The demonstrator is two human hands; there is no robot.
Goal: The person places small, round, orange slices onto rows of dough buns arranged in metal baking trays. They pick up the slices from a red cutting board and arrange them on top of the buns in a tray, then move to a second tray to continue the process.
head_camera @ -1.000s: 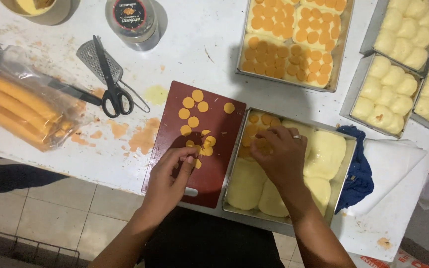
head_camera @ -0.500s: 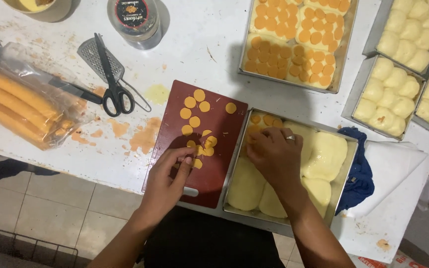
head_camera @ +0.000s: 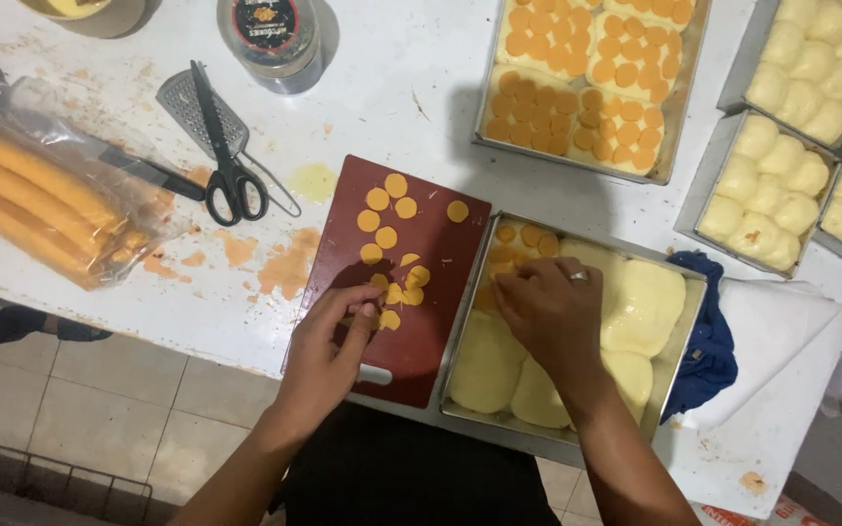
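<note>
While both forearms rise from the bottom edge of the frame, the left hand lies knuckles-up on the dark red cutting board at centre frame, its fingers curled loosely and its fingertips touching the small heap of yellow cheese rounds in the middle of the board; whether it pinches one I cannot tell. More rounds lie scattered flat toward the board's upper end. That board is a long rectangle, its long axis running from the lower edge of the table up and slightly right, toward the top of the frame.

To its right, touching its edge, sits a metal baking tray of pale dough, long axis roughly across the frame. The right hand hovers palm-down over the tray's upper left corner, fingers bent and pointing left, tips pressed on the dough beside a few orange rounds already laid there; a ring shows on one finger. Nothing is gripped that I can see.

At upper right a covered tray is fully topped with orange rounds, and trays of plain buns sit at far right. Scissors and a grater lie at upper left, near a plastic bag of orange sticks at the left edge
</note>
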